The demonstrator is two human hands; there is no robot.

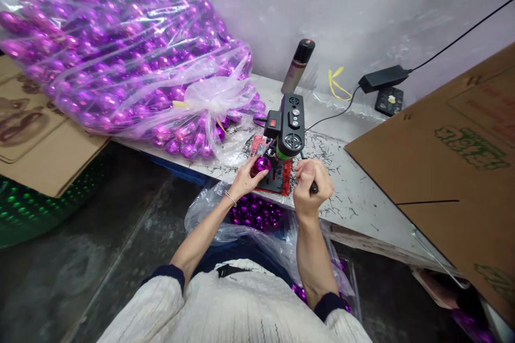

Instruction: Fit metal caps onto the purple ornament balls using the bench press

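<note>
A shiny purple ball [263,164] sits between the thumb and fingers of my left hand [247,178], at the base of a small black bench drill press [293,123]. My right hand [313,186] is closed around the machine's black lever handle [314,188], to the right of the base. Red, speckled material [287,176] shows under the base. The machine's head hides the spot where its tool and the ball come closest. Below the table edge, an open clear bag holds many more purple balls [257,211].
A large tied clear bag of purple balls [132,59] lies at the left. Behind the machine stands a spray can [298,66]. A power adapter [384,78] and a dark phone [389,101] lie back right. A cardboard box [450,171] borders the right; dark shavings litter the white table [354,193].
</note>
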